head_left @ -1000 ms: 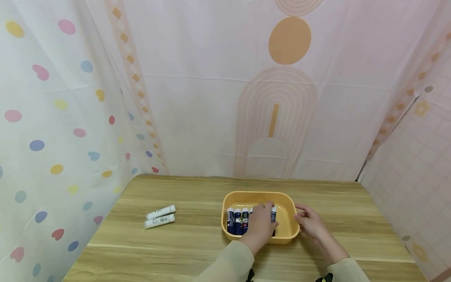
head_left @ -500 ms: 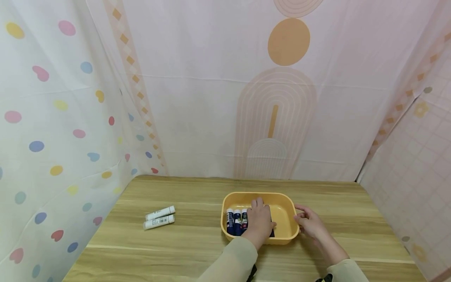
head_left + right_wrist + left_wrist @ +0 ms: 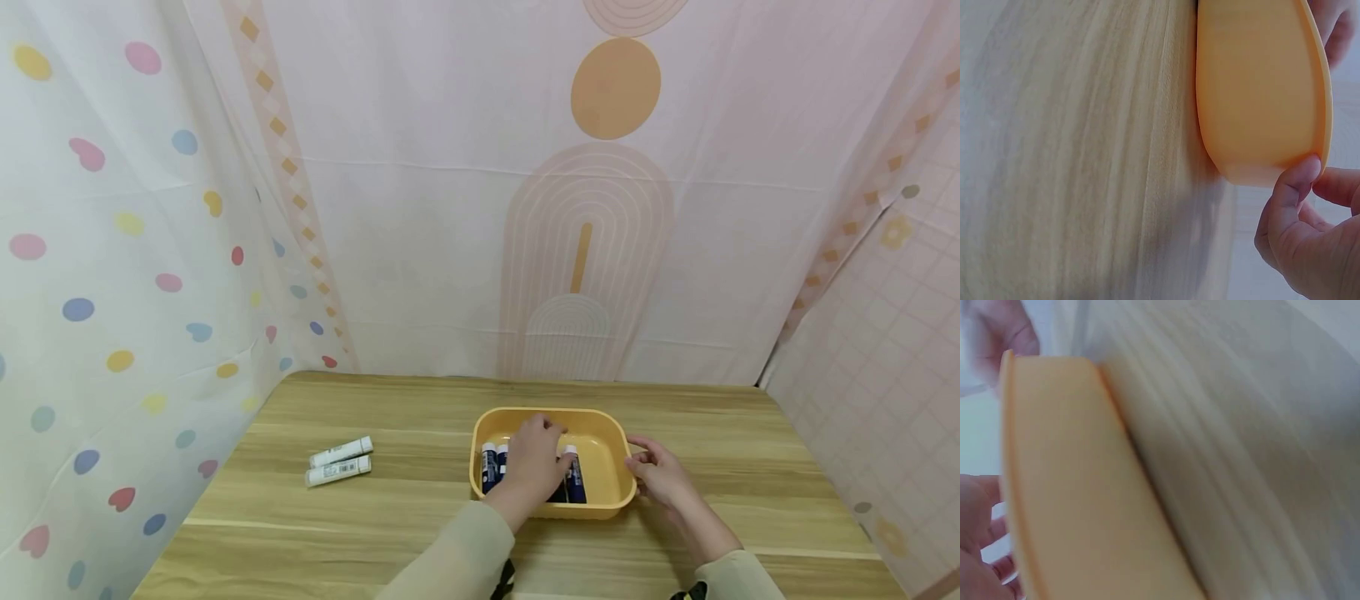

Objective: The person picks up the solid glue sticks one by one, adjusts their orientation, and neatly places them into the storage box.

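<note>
Dark blue tubes with white caps (image 3: 575,475), which look like glue sticks, lie side by side in a yellow plastic bin (image 3: 607,467). My left hand (image 3: 531,462) reaches over the bin's near side, and its fingers are down among the tubes. It covers several of them, so whether it grips one is hidden; the left wrist view is blurred and shows this hand (image 3: 979,537) partly behind the bin wall. At the bin's right end, my right hand (image 3: 660,475) pinches the rim between thumb and fingers, as the right wrist view of that hand (image 3: 1310,231) shows.
Two white tubes (image 3: 339,469) lie together on the left of the wood-grain table (image 3: 420,533). Patterned curtains (image 3: 420,250) hang behind the table and along both sides.
My left hand has shifted leftward inside the bin. The rightmost tubes are uncovered, and the last one lies at a slight slant. The right hand stays at the rim.
</note>
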A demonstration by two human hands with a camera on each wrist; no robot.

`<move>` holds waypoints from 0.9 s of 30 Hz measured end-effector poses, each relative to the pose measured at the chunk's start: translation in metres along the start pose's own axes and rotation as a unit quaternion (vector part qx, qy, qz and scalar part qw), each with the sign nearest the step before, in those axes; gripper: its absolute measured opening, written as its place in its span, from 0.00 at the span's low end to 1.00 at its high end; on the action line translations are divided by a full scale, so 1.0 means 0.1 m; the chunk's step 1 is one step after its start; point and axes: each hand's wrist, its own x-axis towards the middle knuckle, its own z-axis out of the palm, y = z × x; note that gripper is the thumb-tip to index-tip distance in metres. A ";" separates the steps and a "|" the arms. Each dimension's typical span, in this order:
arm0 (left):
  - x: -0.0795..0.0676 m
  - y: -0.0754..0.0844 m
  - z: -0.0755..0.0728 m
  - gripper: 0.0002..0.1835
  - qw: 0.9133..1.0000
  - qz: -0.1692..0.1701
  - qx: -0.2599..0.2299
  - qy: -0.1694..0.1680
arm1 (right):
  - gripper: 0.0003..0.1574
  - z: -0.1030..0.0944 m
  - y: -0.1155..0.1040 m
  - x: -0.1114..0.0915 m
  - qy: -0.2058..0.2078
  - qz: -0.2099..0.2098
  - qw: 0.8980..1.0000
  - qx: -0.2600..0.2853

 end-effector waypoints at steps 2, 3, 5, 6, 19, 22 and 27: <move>-0.02 -0.08 -0.09 0.22 0.999 0.017 -0.023 0.021 | 0.28 0.00 0.00 0.00 0.000 0.001 1.000 0.001; -0.03 -0.14 -0.14 0.23 0.999 0.022 -0.026 0.032 | 0.28 -0.01 0.00 0.00 0.000 0.002 1.000 0.001; -0.05 -0.26 -0.22 0.25 0.997 0.035 -0.041 0.053 | 0.28 -0.01 0.01 0.00 -0.002 0.003 1.000 0.002; -0.06 -0.33 -0.26 0.26 0.996 0.040 -0.047 0.065 | 0.28 -0.01 0.01 0.00 -0.002 0.003 1.000 0.003; -0.44 -1.55 -0.68 0.32 0.987 -0.028 -0.079 0.135 | 0.29 0.00 0.00 -0.02 -0.011 0.006 1.000 0.005; -0.60 -1.84 -0.75 0.31 0.987 -0.024 -0.051 0.152 | 0.29 -0.01 0.00 -0.03 -0.011 0.006 1.000 0.002; -0.86 -2.25 -0.82 0.30 0.989 -0.013 0.024 0.147 | 0.29 -0.01 0.00 -0.03 -0.010 0.006 1.000 0.002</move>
